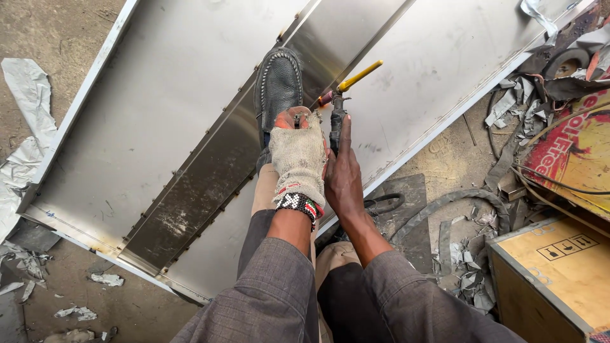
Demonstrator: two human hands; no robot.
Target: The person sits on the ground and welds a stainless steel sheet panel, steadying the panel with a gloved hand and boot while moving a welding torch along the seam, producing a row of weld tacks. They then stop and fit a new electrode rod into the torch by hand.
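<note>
My right hand [344, 171] grips a welding torch [338, 105] with a dark handle and a yellow tip that points up and right over a stainless steel sheet structure [159, 108]. My left hand [297, 152], in a fingerless knitted glove with a beaded wristband, rests beside the torch, its fingertips by the torch head; whether it holds anything small I cannot tell. My black shoe [278, 86] stands on the folded centre strip [203, 190] of the metal, just above both hands.
Scrap metal strips and offcuts [470, 273] litter the dirt floor at right. A wooden crate [559, 273] stands at the lower right. Cables [559, 184] run past a red and yellow painted panel [575, 149]. Crumpled foil [22, 146] lies at left.
</note>
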